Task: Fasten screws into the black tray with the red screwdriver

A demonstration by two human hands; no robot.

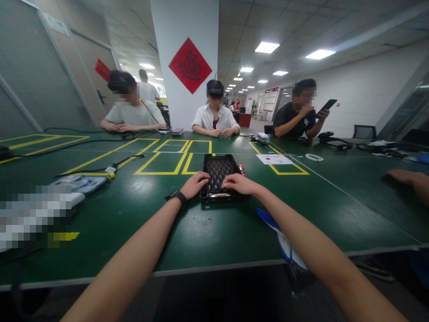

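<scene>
A black rectangular tray (219,172) with rows of small dark shapes inside lies on the green table before me. My left hand (196,184) is closed at its left rim, fingers bent over the edge. Above the right part of the tray, my right hand (238,183) has its fingers pressed together, pointing down into it; whatever they pinch is too small to make out. A thin silvery piece (219,195) lies along the tray's near end. Just beyond my right hand, a red object (241,170) shows beside the tray, partly hidden.
Yellow tape outlines mark the green table (134,241). Blue-and-white cloth-like material (273,219) lies by my right forearm. A printed sheet (274,159) and a white ring (314,157) are farther right. Cables lie left; people sit across, and another person's hand (400,175) rests at right.
</scene>
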